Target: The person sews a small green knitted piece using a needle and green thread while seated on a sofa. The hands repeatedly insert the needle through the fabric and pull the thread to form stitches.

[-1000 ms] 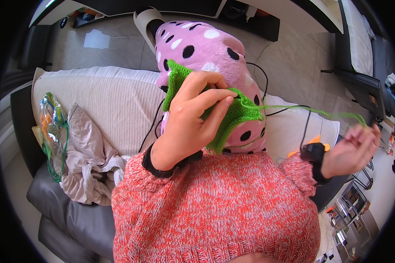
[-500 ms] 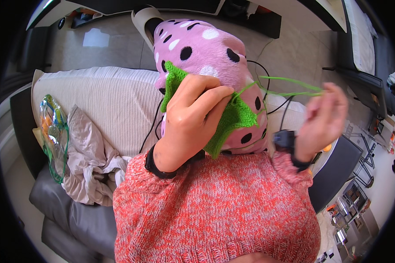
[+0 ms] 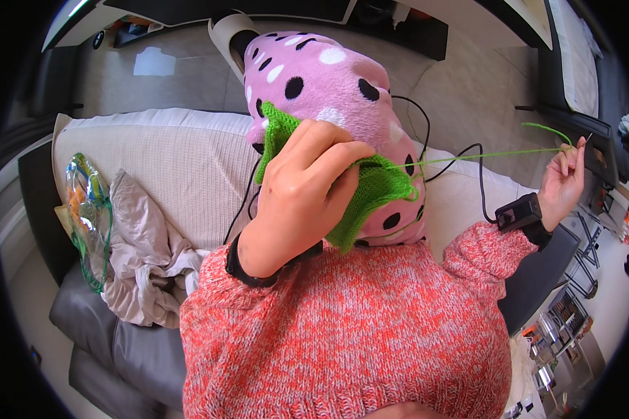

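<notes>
My left hand (image 3: pixel 304 188) is closed on a green knitted piece (image 3: pixel 384 185) over a pink spotted fleece cover (image 3: pixel 349 91) on my legs. A taut green yarn (image 3: pixel 482 153) runs from the knitting out to my right hand (image 3: pixel 562 178), whose fingers pinch a thin needle (image 3: pixel 588 138) with the yarn, its loose end curving leftward. A black device (image 3: pixel 518 212) is strapped to my right wrist, with a black cable (image 3: pixel 482 181) running from it.
The cream-covered sofa (image 3: pixel 168 133) has a clear bag of colourful things (image 3: pixel 89 202) and a crumpled beige cloth (image 3: pixel 136 244) at left. A dark low unit (image 3: pixel 426 38) stands beyond the tiled floor (image 3: pixel 196 77). Assorted items (image 3: pixel 559 328) lie at lower right.
My right hand swung in toward the knitting, then out to the right and higher, drawing the yarn straight. My left hand stays on the knitting, with slight shifts.
</notes>
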Tool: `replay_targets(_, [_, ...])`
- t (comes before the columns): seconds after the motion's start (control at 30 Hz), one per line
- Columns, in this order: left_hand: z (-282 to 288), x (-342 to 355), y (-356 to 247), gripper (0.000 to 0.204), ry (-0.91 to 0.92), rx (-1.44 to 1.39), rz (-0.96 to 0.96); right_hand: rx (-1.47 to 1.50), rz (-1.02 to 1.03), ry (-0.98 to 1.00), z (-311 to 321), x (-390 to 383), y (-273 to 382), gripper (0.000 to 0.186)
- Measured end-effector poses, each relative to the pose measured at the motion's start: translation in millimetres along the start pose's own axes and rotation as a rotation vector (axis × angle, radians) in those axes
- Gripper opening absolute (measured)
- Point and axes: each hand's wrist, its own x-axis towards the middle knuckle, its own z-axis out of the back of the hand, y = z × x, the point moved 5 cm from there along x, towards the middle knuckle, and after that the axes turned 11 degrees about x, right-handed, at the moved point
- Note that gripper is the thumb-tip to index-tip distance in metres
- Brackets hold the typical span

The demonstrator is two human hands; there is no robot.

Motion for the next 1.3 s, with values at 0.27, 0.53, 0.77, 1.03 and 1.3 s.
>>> replay_targets(0.27, [-4,3,0,0.017,-0.005,0.034,-0.026,-0.309,0.342,-0.096,-36,-20,-15,0.028])
replay_targets(0.53, [-7,5,0,0.018,0.002,0.066,-0.023,-0.877,0.333,0.162,-116,-115,-107,0.018])
replay_targets(0.77, [-2,2,7,0.021,0.012,-0.13,0.073,-1.194,0.317,0.638,-154,-167,-142,0.024])
replay_targets(1.03, [0,-2,11,0.022,0.029,-0.214,0.092,-1.214,0.342,0.667,-150,-171,-151,0.021])
replay_targets(1.3, [0,-2,11,0.021,0.032,-0.216,0.095,-1.209,0.316,0.686,-151,-170,-153,0.018])
